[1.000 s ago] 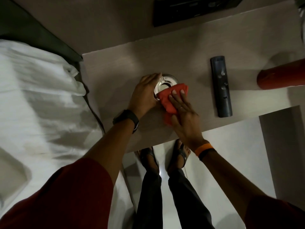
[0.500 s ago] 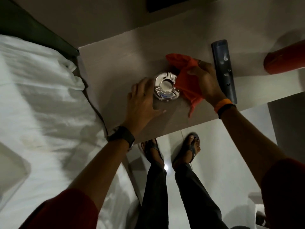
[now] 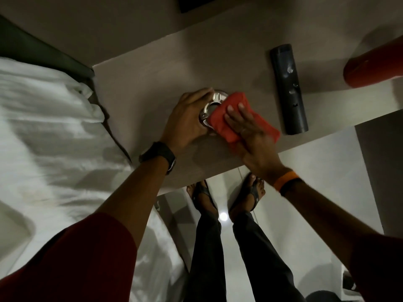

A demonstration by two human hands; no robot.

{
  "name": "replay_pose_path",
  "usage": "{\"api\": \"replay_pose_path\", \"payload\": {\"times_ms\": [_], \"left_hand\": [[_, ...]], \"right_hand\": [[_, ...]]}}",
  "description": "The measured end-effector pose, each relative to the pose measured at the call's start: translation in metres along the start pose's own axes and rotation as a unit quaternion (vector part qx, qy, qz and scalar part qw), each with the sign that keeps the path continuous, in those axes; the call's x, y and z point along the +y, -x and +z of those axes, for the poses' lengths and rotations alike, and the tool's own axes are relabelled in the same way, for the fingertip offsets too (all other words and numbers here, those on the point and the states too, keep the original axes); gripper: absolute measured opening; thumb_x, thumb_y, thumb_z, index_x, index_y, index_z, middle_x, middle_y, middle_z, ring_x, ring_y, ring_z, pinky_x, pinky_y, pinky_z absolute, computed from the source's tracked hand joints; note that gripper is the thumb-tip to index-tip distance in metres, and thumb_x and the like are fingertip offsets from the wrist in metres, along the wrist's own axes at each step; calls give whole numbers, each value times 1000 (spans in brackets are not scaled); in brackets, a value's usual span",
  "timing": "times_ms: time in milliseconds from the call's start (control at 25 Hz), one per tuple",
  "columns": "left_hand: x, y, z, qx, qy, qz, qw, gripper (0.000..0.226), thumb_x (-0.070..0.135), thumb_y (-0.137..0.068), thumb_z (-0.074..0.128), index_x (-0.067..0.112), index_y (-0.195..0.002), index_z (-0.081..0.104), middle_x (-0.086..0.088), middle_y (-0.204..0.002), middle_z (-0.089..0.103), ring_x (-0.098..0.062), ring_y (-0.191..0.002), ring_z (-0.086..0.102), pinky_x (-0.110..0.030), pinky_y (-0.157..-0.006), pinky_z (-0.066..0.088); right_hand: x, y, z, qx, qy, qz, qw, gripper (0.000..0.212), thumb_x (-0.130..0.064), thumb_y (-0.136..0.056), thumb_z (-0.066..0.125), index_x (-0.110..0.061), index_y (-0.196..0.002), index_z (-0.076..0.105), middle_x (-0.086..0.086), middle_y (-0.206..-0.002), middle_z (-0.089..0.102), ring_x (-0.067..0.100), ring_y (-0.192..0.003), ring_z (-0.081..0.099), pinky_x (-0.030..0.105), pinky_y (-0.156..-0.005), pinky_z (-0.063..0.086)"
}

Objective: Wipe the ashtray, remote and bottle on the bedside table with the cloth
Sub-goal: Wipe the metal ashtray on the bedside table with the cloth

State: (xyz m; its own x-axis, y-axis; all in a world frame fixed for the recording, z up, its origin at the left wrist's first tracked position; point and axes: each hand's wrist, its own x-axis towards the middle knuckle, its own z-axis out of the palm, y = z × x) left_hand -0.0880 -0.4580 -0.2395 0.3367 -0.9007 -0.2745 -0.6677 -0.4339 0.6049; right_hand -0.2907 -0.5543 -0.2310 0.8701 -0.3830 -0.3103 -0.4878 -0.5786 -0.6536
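A round metal ashtray [image 3: 210, 105] sits on the bedside table [image 3: 139, 88]. My left hand [image 3: 188, 118] grips its left rim. My right hand [image 3: 250, 131] presses a folded red cloth [image 3: 231, 114] flat over the ashtray's right half, which is hidden under it. A black remote [image 3: 287, 88] lies lengthwise to the right of the cloth, apart from it. The red bottle [image 3: 375, 66] lies at the far right edge, partly cut off by the frame.
A bed with white sheets [image 3: 48, 136] adjoins the table on the left. My feet in sandals [image 3: 224, 197] stand on the pale floor below the table's front edge. A dark panel [image 3: 196, 3] is on the wall behind.
Half a second ago the cloth was lifted to the right of the ashtray and my left hand lay beside it. Now the cloth is pressed back on the ashtray and my left hand holds the rim.
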Motion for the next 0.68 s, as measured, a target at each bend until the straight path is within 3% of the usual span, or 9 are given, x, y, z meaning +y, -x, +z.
{"api": "replay_pose_path", "payload": {"times_ms": [120,200,280,360,440,560,680], "left_hand": [[8,8,7,56,-11,-41,998,89,38,-69,89,7,-144,50,-10,-150,51,-31,-131,49,-39,-110,46],[23,20,20,105,-39,-112,987,94,52,-69,85,9,-143,48,-13,-141,53,-33,-124,53,-41,-97,53],[35,31,32,86,-83,-170,978,113,73,-65,76,12,-150,35,-15,-137,53,-34,-118,57,-43,-87,55],[39,42,36,41,-92,-200,975,128,82,-60,71,14,-155,21,-18,-133,56,-36,-108,64,-45,-84,57],[32,42,29,23,-106,-183,977,129,76,-56,78,16,-155,23,-18,-139,52,-38,-112,62,-48,-85,57],[25,23,18,-21,-124,-45,991,112,56,-60,88,17,-151,36,-8,-158,38,-35,-137,44,-52,-101,51],[22,4,15,-56,-71,-20,996,96,52,-67,86,22,-148,42,1,-152,48,-24,-138,45,-46,-107,47]], "right_hand": [[-2,22,-4,20,-173,73,982,52,-27,-98,42,-27,-149,39,-10,-159,32,17,-153,25,54,-126,24],[-5,18,-9,86,-311,158,933,52,-23,-94,44,-26,-146,46,-3,-150,50,21,-139,47,49,-118,40],[-6,5,-15,148,-387,210,885,52,-21,-91,48,-16,-142,51,2,-135,61,18,-123,57,41,-107,48],[-8,-10,-22,176,-407,223,868,51,-16,-91,50,-8,-141,52,2,-125,63,12,-112,60,30,-98,49],[-10,-24,-26,171,-381,213,883,47,-9,-96,50,-8,-143,50,4,-127,62,13,-111,59,29,-98,49],[-13,-47,-27,136,-318,179,921,48,-5,-96,49,-14,-143,51,5,-130,62,15,-113,59,32,-102,49],[-13,-65,-27,122,-271,146,944,49,-16,-91,49,-14,-139,55,0,-118,66,1,-98,63,23,-94,54]]}}
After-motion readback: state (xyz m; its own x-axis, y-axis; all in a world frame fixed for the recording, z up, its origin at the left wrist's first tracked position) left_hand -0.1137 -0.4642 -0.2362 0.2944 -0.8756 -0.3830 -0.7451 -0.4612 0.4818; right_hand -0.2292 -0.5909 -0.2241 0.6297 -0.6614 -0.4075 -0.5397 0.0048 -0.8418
